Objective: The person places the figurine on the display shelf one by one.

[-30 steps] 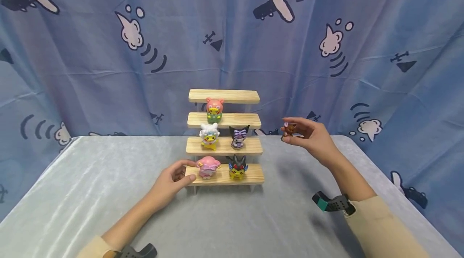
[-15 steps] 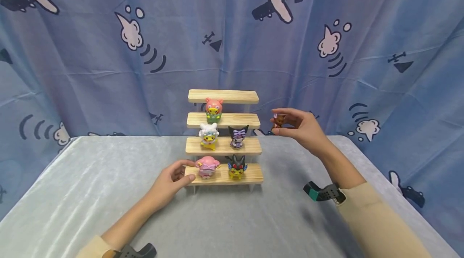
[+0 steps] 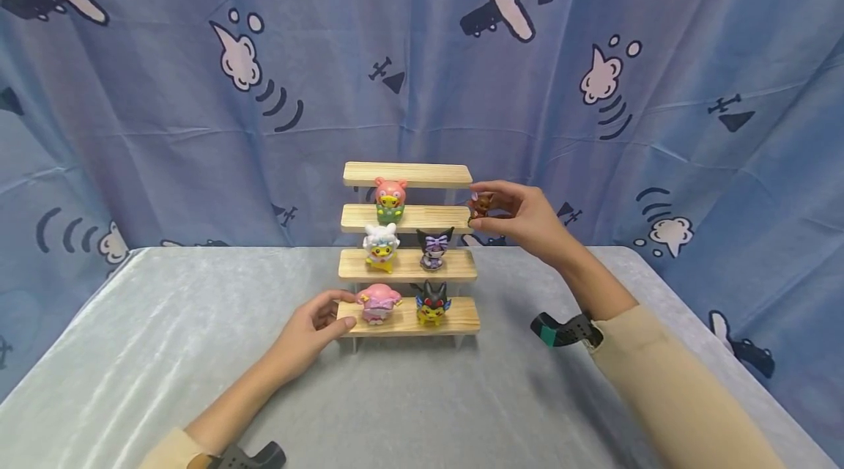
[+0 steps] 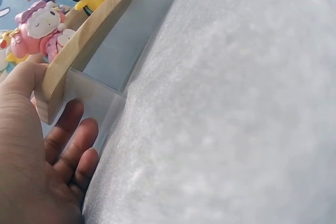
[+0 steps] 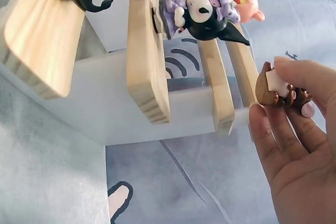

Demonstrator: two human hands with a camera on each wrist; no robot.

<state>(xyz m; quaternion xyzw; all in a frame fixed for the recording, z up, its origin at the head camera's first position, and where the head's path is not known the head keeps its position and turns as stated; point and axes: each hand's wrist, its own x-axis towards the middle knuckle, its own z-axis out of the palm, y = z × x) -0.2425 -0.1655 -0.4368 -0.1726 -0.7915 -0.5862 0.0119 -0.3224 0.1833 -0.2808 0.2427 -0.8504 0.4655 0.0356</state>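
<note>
A four-step wooden display stand (image 3: 409, 174) with clear supports stands on the table. My left hand (image 3: 310, 326) holds the left end of its lowest step, thumb at the wood and several fingers beside the clear support (image 4: 97, 95). My right hand (image 3: 524, 218) pinches a small brown figurine (image 5: 269, 92) between thumb and fingers, beside the right end of the second step from the top. On that step's left side sits a pink-hooded figurine (image 3: 390, 199). The third step bears a white-hooded figurine (image 3: 380, 245) and a black-and-purple one (image 3: 433, 250).
On the lowest step are a pink figurine (image 3: 378, 304) near my left fingertips and a black-and-yellow figurine (image 3: 431, 305) to its right. A pale cloth covers the table (image 3: 422, 403). Behind it hangs a blue curtain (image 3: 316, 58) printed with aeroplanes.
My right hand has moved left and slightly up with the brown figurine, from right of the stand to the second step's right end. My left hand has stayed at the lowest step.
</note>
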